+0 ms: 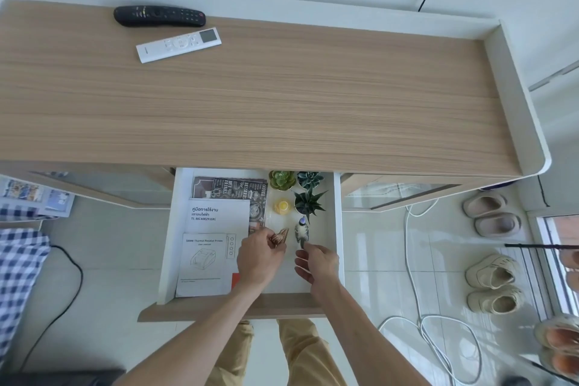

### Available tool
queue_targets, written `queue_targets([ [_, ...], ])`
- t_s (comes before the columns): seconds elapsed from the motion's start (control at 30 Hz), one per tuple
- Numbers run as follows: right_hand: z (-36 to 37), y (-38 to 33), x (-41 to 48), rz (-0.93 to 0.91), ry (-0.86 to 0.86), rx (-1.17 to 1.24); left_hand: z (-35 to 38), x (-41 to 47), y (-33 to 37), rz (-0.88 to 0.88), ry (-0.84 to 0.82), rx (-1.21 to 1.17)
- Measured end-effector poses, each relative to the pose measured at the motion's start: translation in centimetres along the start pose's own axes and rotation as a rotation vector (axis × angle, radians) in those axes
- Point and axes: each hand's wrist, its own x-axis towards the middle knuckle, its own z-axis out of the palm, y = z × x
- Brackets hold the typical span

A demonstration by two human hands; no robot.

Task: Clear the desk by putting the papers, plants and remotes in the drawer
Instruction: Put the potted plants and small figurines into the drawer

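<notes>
One brown figurine — half-hidden in left hand

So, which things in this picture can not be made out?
Head view only.
- Brown object: the left hand covers most of it.
- Bird figure: whether the right hand pinches its tail is hidden by fingertips.
- Drawer back: hidden under the desk top.
- Manual small print: too small to read.

Somebody's room at home, pretty sure

Wood-top desk with a black TV-type remote and a white aircon remote on it, plus slippers and shoes lined up on the tiled floor beside it.
</notes>
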Motion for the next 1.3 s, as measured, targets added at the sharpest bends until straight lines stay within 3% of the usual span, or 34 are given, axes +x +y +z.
queue_targets([
  [0.17, 0.1, 0.1, 0.5, -0.008, 0.016, 0.051, 2.1, 1.2, 0.3, -0.098, -0.023, -0.004],
  [0.83, -0.2, -0.5, 0.2, -0.051, 0.044, 0.006, 2.8, 2.6, 0.3, -0.065, -0.051, 0.061],
  [1.07, -1.2, -0.2, -3.2, -0.064, 0.047, -0.193, 0.3, 0.8, -0.5, -0.097, -0.117, 0.134],
  [1.3, 0.1, 0.3, -6.9, -0.193, 0.013, -0.609, -4.0, -1.0, -1.5, -0.015, -0.161, 0.232],
])
